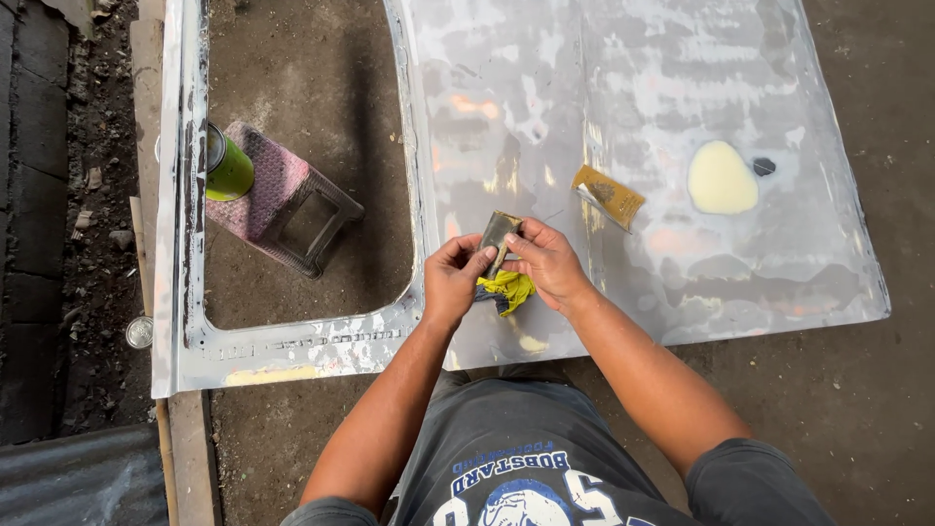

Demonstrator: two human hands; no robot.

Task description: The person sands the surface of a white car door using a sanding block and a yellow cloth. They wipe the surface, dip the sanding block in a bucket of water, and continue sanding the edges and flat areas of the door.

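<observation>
Bare dirt ground [857,409] is seen outdoors, with a large sanded grey metal car door panel [623,107] laid flat on it; the panel's window cut-out [312,146] is to the left, and through it a pink and grey plastic stool [282,200] and a green cylindrical can [226,166] are seen; a small round metal lid [139,332] is lying on the ground left of the panel; a pale yellow filler patch [722,178] is spread on the panel's right part, well apart from the hands; a flat yellow-brown spreader blade [608,196] is lying on the panel just right of and above the hands, not touched.

A small thin dark metal scraper blade [498,233] is gripped between both hands, at the panel's near edge by the cut-out corner; left hand [455,278] is pinched on its lower left edge; right hand [547,261] is pinched on its right side; a crumpled yellow rag [506,289] is held beneath, between the two hands, which hand carries it cannot be told.

Long axis of the scraper is set roughly upright and slightly tilted to the right, pointing away from the body; both hands are equally close, the right one higher along the blade.
</observation>
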